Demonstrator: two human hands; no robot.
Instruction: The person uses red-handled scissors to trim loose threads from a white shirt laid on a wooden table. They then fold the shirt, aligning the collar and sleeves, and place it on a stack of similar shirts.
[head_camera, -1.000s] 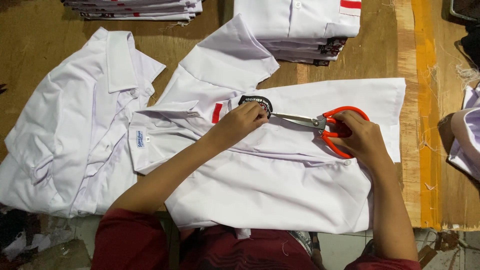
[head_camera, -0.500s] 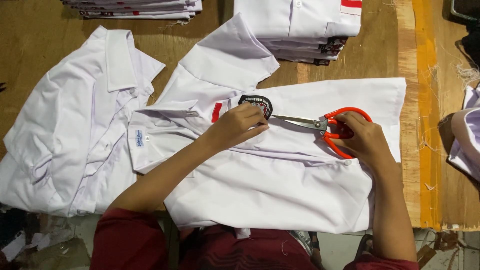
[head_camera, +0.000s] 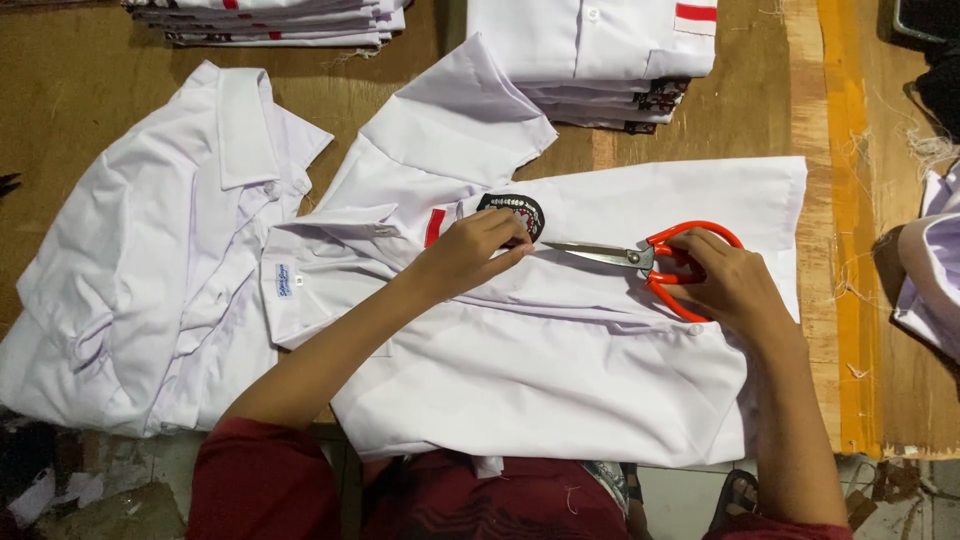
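A white shirt (head_camera: 560, 380) lies spread on the wooden table (head_camera: 90, 90) in front of me, with a dark round badge (head_camera: 518, 210) and a small red stripe (head_camera: 433, 227) near its collar. My left hand (head_camera: 470, 255) presses the cloth right beside the badge, fingertips touching its lower edge. My right hand (head_camera: 725, 285) grips orange-handled scissors (head_camera: 645, 260), fingers through the loops. The closed metal blades point left toward the badge and stop just short of my left fingertips.
A second white shirt (head_camera: 150, 260) lies crumpled at the left. Stacks of folded white shirts stand at the back centre (head_camera: 590, 50) and back left (head_camera: 270, 20). More white cloth (head_camera: 935, 280) hangs at the right edge. Loose threads litter the table's right side.
The scissors and my right hand have slid slightly right and the blade tips have drawn back a little from the badge. My left hand stays on the shirt.
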